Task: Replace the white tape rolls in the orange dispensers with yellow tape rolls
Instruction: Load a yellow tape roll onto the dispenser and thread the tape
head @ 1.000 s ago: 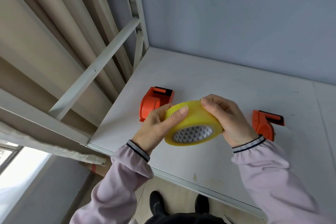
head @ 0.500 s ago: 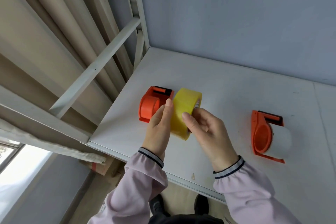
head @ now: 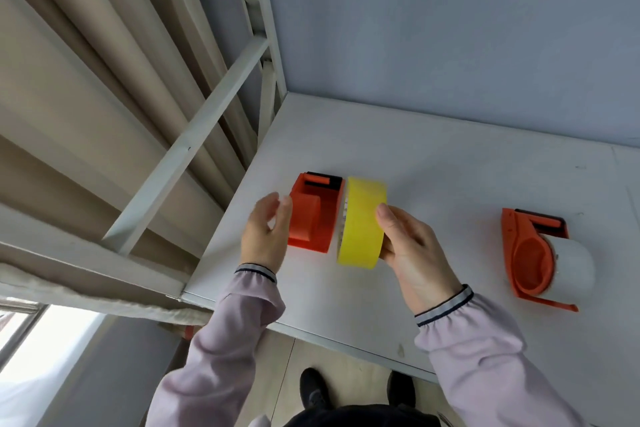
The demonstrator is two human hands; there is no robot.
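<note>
Glossy yellow tape [head: 362, 222], smooth and bright. Orange dispensers [head: 311, 218] look like matt moulded plastic. White roll [head: 571, 267] smooth, the surface [head: 450, 184] matt, faintly scuffed. Sleeves [head: 221, 350] soft cloth.

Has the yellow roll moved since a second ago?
Yes. The yellow tape roll, in the right hand, has gone left, from between the two dispensers to right beside the left orange dispenser, and turned on edge. The left hand has let go.

Yellow tape roll [head: 362, 224], orange dispensers [head: 313, 218] [head: 530, 253], white tape roll [head: 573, 265], lilac sleeves [head: 485, 350] seemingly dark-striped.
</note>
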